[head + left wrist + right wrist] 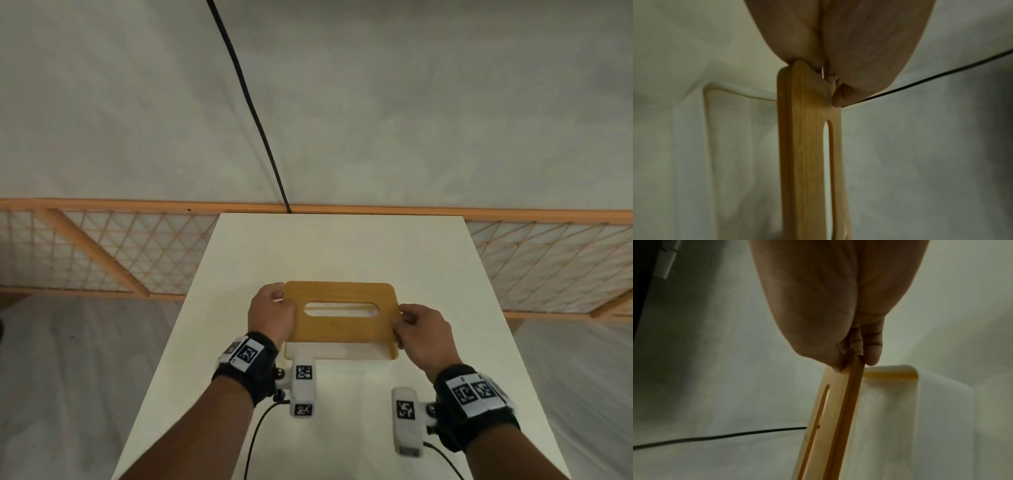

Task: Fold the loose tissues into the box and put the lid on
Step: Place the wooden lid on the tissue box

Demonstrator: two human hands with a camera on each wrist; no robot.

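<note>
Fingers of the left hand [272,313] and right hand [419,334] pinch the ends of the wooden lid [342,313], held above the box [337,353] on the table [342,240]. Left wrist view: thumb clamped on the lid's corner. Right wrist view: fingertips [872,353] pinching its edge. Tissues appear tucked in; seating the lid remains.

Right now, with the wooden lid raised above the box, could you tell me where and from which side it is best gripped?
Grip the wooden lid at its two short ends, coming in from the left and the right. It is a thin flat board, so thumb above and fingers beneath pinch it easily, as the left hand and right hand do. That keeps the slot clear and the long edges free to line up with the box.
</note>
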